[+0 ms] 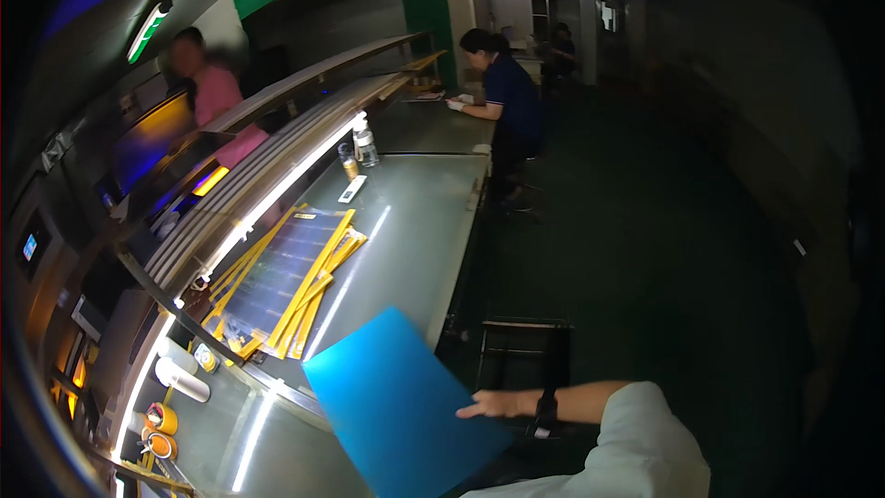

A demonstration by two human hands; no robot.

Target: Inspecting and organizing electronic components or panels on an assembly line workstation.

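Observation:
A flat blue sheet (396, 397) is held by its right edge in my right hand (498, 403), the fingers closed on it. Its far corner reaches out over the front edge of the grey-green worktable (406, 221). The sheet looks smooth and rigid, tilted in front of me. A dark band sits on my right wrist, and a pale sleeve covers the upper arm. My left hand does not show. Beyond the sheet, a pile of dark film sheets with yellow edge strips (286, 277) lies on the table under the lit tube.
A clear bottle (366, 143), a small jar (348, 164) and a white handheld device (351, 189) stand or lie farther back. White rolls (184, 380) and orange tape rolls (161, 420) sit at lower left. A stool frame (525, 350) is beside the table. Co-workers sit and stand beyond.

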